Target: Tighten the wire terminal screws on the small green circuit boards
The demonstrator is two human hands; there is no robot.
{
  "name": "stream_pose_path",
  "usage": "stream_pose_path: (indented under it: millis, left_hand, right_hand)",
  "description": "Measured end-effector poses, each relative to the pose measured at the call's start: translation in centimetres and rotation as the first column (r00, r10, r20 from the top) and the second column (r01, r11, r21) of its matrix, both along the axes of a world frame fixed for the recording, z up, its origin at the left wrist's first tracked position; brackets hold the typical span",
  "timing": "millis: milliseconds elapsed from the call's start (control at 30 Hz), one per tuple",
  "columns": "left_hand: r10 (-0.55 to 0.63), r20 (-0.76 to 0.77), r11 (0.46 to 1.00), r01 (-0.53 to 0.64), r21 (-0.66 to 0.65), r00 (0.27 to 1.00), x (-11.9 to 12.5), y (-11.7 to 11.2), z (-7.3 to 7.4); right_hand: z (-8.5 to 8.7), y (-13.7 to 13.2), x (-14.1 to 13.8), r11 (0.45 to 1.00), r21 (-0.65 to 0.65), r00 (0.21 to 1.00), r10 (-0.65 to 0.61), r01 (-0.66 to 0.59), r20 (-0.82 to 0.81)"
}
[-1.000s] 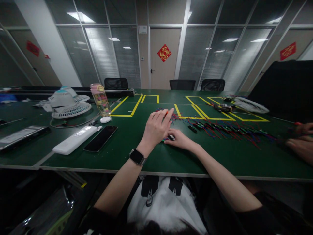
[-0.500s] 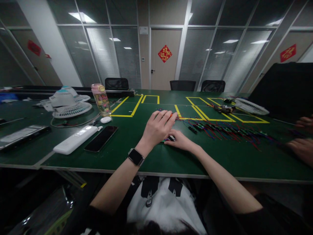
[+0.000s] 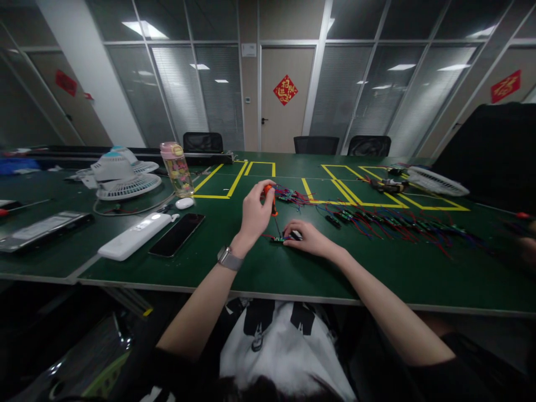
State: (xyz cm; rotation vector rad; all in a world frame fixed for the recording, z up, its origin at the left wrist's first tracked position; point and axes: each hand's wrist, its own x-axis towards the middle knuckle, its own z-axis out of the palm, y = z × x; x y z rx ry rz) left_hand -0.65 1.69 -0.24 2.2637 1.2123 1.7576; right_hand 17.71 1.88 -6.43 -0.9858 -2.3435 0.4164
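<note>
My left hand (image 3: 256, 211), with a watch on its wrist, is closed around the orange handle of a screwdriver (image 3: 270, 196). The thin shaft points down at a small green circuit board (image 3: 277, 239) on the table; whether the tip touches it, I cannot tell. Beside it, my right hand (image 3: 307, 239) rests on the table with its fingers curled on the board's right end, partly covering it. A bundle of red and blue wires with small boards (image 3: 291, 195) lies just beyond my left hand.
A row of wired circuit boards (image 3: 389, 219) stretches to the right. Left of my hands lie a black phone (image 3: 177, 234), a white power bank-like device (image 3: 134, 236), a drink bottle (image 3: 177, 170) and fan parts (image 3: 125, 178). Another person's blurred hand (image 3: 528, 248) is at the right edge.
My left hand has turned and shifted slightly left, so the screwdriver and the board's left end now show. My right hand stays at the board. The other person's hands have moved mostly out of view.
</note>
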Motion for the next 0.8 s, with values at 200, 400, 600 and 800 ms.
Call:
stream_pose_path:
  millis: [200,400,600,800]
  left_hand:
    - [0.265,-0.485,0.920,-0.067,0.387,0.833,-0.5,-1.4,0.7]
    - [0.316,-0.492,0.905,-0.103,0.413,0.811,0.3,-1.4,0.4]
    - [0.340,-0.480,0.891,-0.114,0.440,0.809,0.9,-1.2,0.3]
    - [0.115,-0.392,0.970,-0.018,0.241,0.913,1.3,-0.9,-0.5]
  right_hand:
    - [1.2,-1.0,0.0,0.995,0.095,0.999,0.005,-0.002,-0.034]
    - [5.4,-7.1,-3.0,0.728,0.659,0.937,0.068,0.188,-0.342]
    - [5.3,-10.2,-8.7,0.711,0.660,0.969,0.216,-0.241,0.122]
    - [7.3,-8.2,-8.5,0.835,0.541,0.992,0.122,-0.100,-0.005]
